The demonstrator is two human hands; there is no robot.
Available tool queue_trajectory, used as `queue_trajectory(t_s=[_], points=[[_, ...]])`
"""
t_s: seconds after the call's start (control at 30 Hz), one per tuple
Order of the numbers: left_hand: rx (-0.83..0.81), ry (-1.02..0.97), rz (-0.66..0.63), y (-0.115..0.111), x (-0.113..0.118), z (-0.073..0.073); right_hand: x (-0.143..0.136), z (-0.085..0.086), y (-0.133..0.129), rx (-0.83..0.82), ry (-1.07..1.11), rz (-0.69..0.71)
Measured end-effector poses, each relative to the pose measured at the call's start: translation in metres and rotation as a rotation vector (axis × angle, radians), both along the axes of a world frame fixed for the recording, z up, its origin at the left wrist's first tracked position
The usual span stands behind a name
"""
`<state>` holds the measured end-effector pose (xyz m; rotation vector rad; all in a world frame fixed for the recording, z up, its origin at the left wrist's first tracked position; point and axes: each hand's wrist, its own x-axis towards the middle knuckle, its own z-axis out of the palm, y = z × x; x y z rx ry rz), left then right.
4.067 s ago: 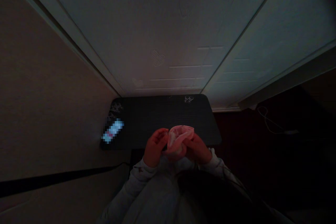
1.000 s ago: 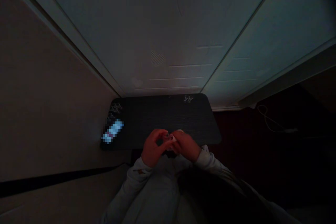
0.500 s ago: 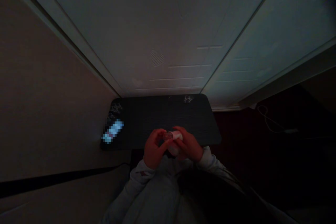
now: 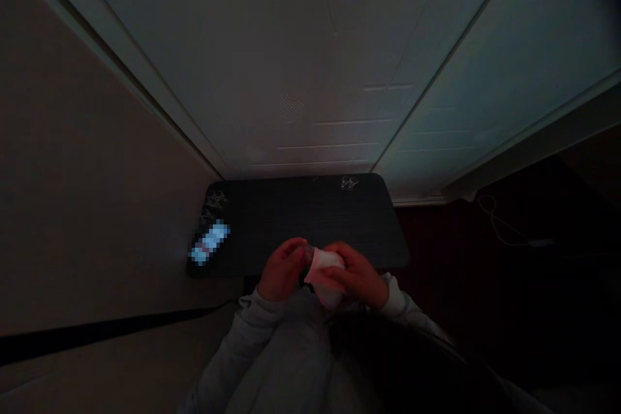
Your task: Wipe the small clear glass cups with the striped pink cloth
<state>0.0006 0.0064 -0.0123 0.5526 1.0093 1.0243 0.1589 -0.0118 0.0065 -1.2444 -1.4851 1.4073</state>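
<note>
In the head view, a small, soft-looking white piece with a pink edge is in my right hand, gripped between the thumb and fingers. Part of it hangs below that hand. My left hand is closed in a pinch just left of the pink edge, on a small, see-through, greyish bit that is too dark to name. Both hands are over the front edge of a dark table.
A lit, pixelated phone-like object lies at the table's left end, with shiny small loops behind it. More clear loops rest near the back edge. White panels stand right behind; a cable lies at right.
My hands have drawn slightly apart, the left one moving left and the right one right. More of the white and pink piece now shows between them.
</note>
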Motion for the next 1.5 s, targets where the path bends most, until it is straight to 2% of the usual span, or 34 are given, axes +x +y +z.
queue_trajectory(t_s=[0.13,0.27,0.37,0.47,0.6,0.77,0.97,1.1,1.3,1.5], points=[[-0.042,-0.118,-0.045,-0.001,0.002,0.0,0.001,0.0,0.0,-0.015,0.077,0.028],[-0.045,-0.149,-0.025,-0.001,0.004,-0.002,0.003,-0.003,-0.001,-0.091,0.172,0.046],[-0.016,-0.065,0.014,-0.001,0.004,-0.001,0.001,-0.003,-0.001,-0.21,0.282,-0.001],[0.058,0.129,0.035,0.001,0.001,0.002,-0.002,-0.003,-0.001,-0.237,0.321,-0.054],[0.198,0.359,-0.075,0.002,-0.009,0.007,-0.002,-0.003,0.0,-0.238,0.285,-0.035],[0.361,0.411,-0.286,0.002,-0.012,0.019,0.0,-0.008,0.001,-0.221,0.183,0.096],[0.537,0.507,-0.347,0.003,-0.01,0.019,0.001,-0.01,0.0,-0.152,0.09,0.102],[0.586,0.553,-0.36,0.002,-0.011,0.017,0.003,-0.006,0.001,-0.074,-0.039,0.116],[0.553,0.495,-0.367,0.001,-0.01,0.016,0.003,-0.004,0.002,-0.069,-0.088,0.12],[0.413,0.256,-0.36,0.002,-0.009,0.013,0.005,-0.006,0.0,-0.181,0.126,0.175]])
